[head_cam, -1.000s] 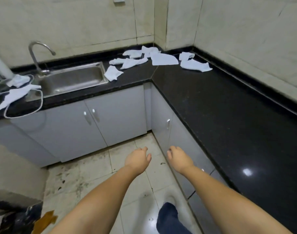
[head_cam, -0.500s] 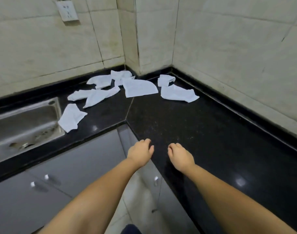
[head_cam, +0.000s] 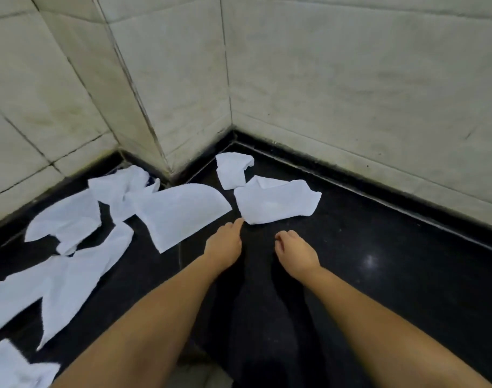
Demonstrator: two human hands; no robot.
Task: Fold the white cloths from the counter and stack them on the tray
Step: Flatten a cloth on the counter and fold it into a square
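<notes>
Left hand [head_cam: 224, 246] and right hand [head_cam: 296, 252], loosely curled, empty, near the crumpled white cloth [head_cam: 278, 203] at the worktop's [head_cam: 393, 275] back corner. Risk: snagging adjacent cloths.

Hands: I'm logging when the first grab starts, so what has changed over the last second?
The left hand and right hand have reached forward from over the floor to above the black counter; the left fingertip nears the crumpled white cloth. Nothing is gripped yet. The cloths lie as before.
</notes>
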